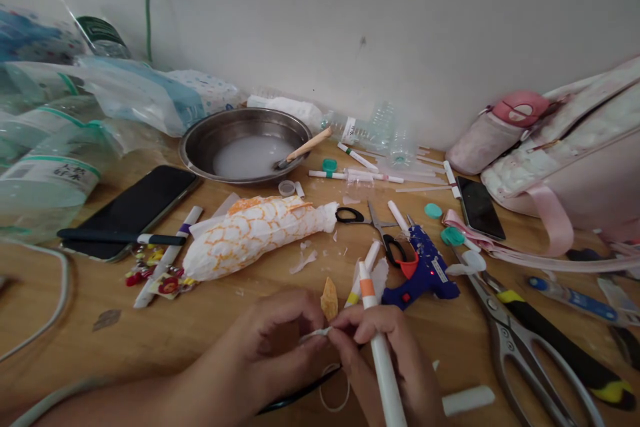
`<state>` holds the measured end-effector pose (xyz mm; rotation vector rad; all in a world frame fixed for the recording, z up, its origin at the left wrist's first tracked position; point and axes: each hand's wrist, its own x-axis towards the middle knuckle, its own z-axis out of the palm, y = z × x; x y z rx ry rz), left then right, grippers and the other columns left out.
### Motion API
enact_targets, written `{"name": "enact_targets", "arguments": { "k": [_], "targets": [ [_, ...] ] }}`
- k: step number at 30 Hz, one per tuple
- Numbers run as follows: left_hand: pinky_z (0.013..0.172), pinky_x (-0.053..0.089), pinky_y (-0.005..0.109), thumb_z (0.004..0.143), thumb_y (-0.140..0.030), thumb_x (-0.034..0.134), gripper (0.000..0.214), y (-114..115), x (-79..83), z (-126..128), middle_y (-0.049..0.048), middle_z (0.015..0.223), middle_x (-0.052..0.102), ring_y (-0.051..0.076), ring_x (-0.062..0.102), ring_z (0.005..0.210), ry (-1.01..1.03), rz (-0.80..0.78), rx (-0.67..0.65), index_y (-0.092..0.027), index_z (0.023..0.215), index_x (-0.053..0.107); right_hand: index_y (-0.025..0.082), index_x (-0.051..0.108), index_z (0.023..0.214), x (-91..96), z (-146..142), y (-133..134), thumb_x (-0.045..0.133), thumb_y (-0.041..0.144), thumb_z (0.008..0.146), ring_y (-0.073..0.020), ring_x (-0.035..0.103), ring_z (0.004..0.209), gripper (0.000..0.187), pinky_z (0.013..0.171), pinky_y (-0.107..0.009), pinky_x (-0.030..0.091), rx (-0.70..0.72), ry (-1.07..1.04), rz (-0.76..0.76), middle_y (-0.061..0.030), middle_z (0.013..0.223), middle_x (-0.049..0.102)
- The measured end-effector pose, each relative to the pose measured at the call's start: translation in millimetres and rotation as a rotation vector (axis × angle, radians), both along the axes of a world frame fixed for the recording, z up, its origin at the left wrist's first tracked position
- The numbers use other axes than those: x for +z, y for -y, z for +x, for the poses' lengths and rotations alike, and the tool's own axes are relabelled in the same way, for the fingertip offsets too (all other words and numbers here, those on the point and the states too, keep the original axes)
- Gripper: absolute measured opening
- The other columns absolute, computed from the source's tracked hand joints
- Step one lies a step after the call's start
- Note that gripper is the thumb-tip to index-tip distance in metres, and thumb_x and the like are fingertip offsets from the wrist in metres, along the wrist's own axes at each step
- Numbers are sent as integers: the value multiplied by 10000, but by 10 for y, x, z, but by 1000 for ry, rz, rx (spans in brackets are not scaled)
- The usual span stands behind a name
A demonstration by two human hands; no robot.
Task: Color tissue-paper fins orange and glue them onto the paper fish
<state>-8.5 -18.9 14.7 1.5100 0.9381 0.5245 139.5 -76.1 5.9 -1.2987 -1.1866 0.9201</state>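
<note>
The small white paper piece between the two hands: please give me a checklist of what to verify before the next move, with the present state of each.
1. Small white paper piece pinched by both hands: ok, left hand and right hand both grip it.
2. White marker with orange band secure in the right hand: ok, but its tip direction cannot tell.
3. Blue hot glue gun away from the fingers: ok, it lies apart on the wooden table; red light shows.
4. White paper fish with orange scales clear of the hands: ok.
5. Small black-handled scissors closed: not ok, blades appear open.

Cluttered wooden table (210, 320): bowl (200, 140), scissors (373, 223).
</note>
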Motion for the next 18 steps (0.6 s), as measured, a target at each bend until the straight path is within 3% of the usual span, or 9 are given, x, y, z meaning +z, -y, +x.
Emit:
{"name": "enact_targets", "arguments": {
  "k": [4,8,13,18],
  "targets": [
    [643,412,219,801,-424,575,200,3,3,-2,-28,712,593,149,520,704,5,-69,-4,-236,732,580,264,454,793,-30,44,-37,601,180,814,-56,525,634,170,586,-136,412,88,-263,-112,75,759,614],
    [632,412,220,776,-441,578,221,-1,16,20,-34,687,559,146,498,677,-1,-101,15,-229,716,556,248,447,803,-55,85,-66,630,256,810,-73,479,624,183,577,-168,383,145,-411,-159,52,736,589],
    [627,405,232,752,-440,570,221,-2,38,54,-27,673,556,152,489,670,5,-106,29,-224,708,549,265,459,820,-46,81,-53,615,219,809,-80,500,633,163,578,-175,390,138,-341,-145,56,759,591],
    [602,368,231,714,-424,597,241,-40,53,73,-43,627,491,128,425,622,57,-259,94,-202,654,526,294,471,845,7,73,-46,503,219,871,-73,535,695,85,665,-157,434,74,-135,-129,69,819,592]
  ]
}}
